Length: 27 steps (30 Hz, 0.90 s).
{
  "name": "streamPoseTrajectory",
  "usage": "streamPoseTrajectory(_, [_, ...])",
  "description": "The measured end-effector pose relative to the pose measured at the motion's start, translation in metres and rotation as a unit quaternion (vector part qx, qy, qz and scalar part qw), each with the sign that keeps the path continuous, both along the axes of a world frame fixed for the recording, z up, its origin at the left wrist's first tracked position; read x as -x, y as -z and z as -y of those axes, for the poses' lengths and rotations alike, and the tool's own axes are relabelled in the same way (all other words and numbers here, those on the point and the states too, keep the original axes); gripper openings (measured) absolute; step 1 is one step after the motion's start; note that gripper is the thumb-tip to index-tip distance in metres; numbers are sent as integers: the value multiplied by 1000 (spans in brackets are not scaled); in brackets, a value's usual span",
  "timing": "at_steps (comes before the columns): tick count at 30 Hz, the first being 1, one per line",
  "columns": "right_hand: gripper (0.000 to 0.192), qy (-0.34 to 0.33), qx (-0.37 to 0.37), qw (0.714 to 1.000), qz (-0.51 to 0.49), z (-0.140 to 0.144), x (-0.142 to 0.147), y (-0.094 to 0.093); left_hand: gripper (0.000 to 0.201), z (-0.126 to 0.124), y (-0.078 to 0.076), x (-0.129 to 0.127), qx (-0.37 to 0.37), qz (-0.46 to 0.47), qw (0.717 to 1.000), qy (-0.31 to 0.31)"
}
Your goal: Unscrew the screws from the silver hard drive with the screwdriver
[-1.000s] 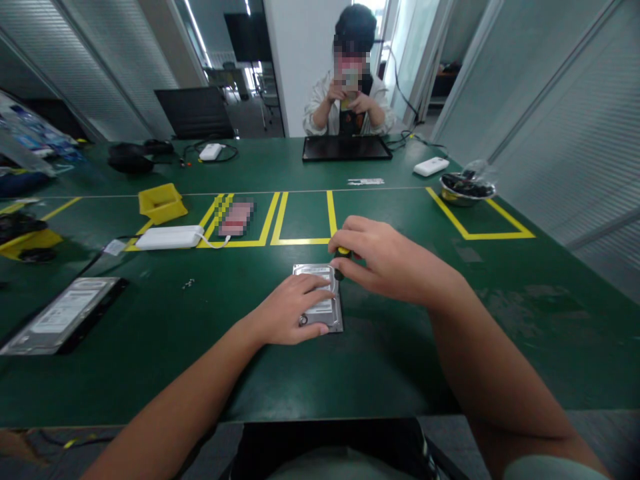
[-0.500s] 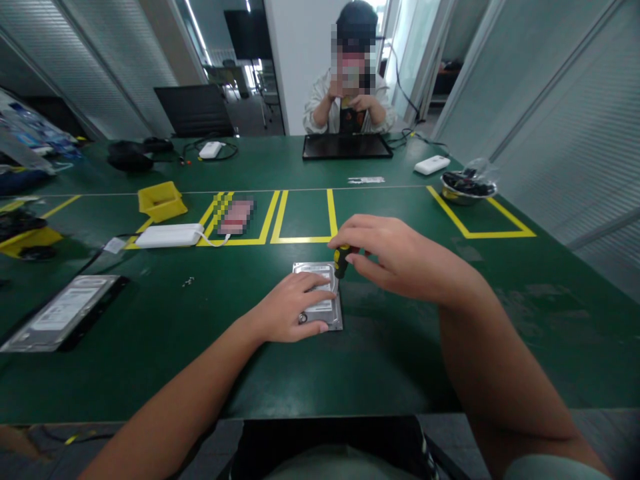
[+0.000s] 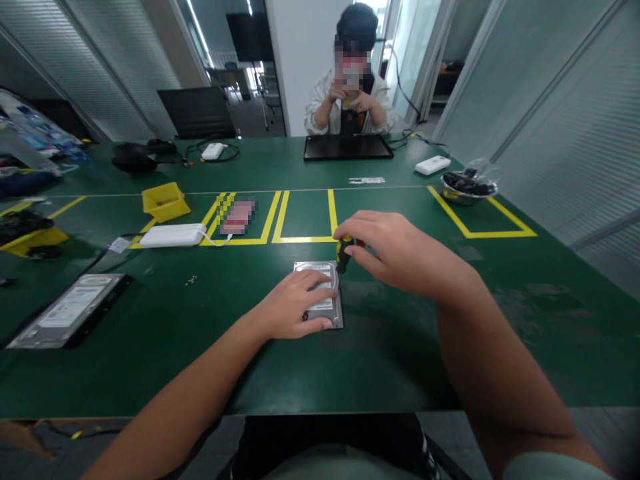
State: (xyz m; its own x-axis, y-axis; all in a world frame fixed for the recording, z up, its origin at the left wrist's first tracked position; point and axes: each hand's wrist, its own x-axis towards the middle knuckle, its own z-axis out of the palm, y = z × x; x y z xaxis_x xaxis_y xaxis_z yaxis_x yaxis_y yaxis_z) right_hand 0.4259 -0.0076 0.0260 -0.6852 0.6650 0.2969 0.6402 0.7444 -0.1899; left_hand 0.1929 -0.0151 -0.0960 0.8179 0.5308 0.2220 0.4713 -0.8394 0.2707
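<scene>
A silver hard drive (image 3: pixel 327 305) with a white label lies flat on the green table in front of me. Across its left part rests my left hand (image 3: pixel 300 303), fingers spread and pressed lightly over the label. My right hand (image 3: pixel 380 250) pinches a short black-and-yellow screwdriver (image 3: pixel 342 257) from above. The screwdriver stands nearly upright at the drive's far right corner. Its tip is too small to make out, so contact with a screw cannot be seen.
Small screws (image 3: pixel 191 281) lie left of the drive. Farther left is another drive (image 3: pixel 75 307) on a dark bracket. A white power strip (image 3: pixel 173 235), a yellow bin (image 3: pixel 165 201) and a metal bowl (image 3: pixel 465 193) of dark parts stand beyond. A person (image 3: pixel 350 100) sits opposite.
The screwdriver and my right fingers have shifted slightly up and to the right at the drive's corner. My left hand stays on the drive. The view has turned a little.
</scene>
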Motion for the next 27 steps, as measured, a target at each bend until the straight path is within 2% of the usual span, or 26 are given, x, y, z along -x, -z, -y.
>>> streamPoseTrajectory(4, [27,-38,10,999,-9,3,0,-3,52,1,0,-2,-7,-5,1000,-9])
streamPoseTrajectory(8, [26,-48,21,999,-15,5,1,-5,52,1,0,-3,-13,-3,1000,-10])
streamPoseTrajectory(27, [13,-35,20,999,-23,2,3,-2,52,1,0,-2,-12,5,1000,-9])
